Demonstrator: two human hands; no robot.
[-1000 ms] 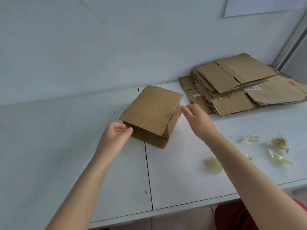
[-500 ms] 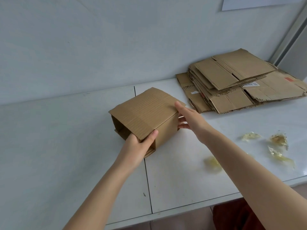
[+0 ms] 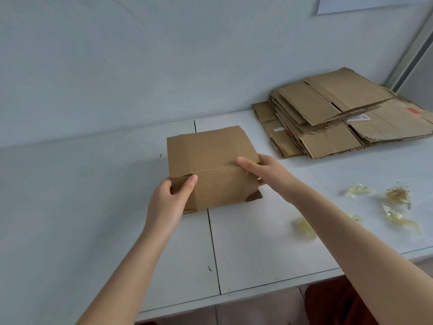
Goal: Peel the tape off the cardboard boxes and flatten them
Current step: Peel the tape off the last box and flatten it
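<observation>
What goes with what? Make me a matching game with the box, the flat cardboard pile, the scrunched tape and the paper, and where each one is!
1. cardboard box
2. stack of flattened cardboard
3. crumpled tape pieces
4. sheet of paper

A. far right end of the table, by the wall
B. gripped by the left hand and right hand
C. up on the wall, top right
D. scattered on the table's near right

Pairs: 1-B, 2-A, 3-D, 4-C.

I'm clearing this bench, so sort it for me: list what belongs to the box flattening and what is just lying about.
Job:
cardboard box, gripped at its ends by the left hand and right hand
stack of flattened boxes
crumpled tape wads, probably peeled off

Lying about:
paper sheet, top right
red cloth, bottom right
</observation>
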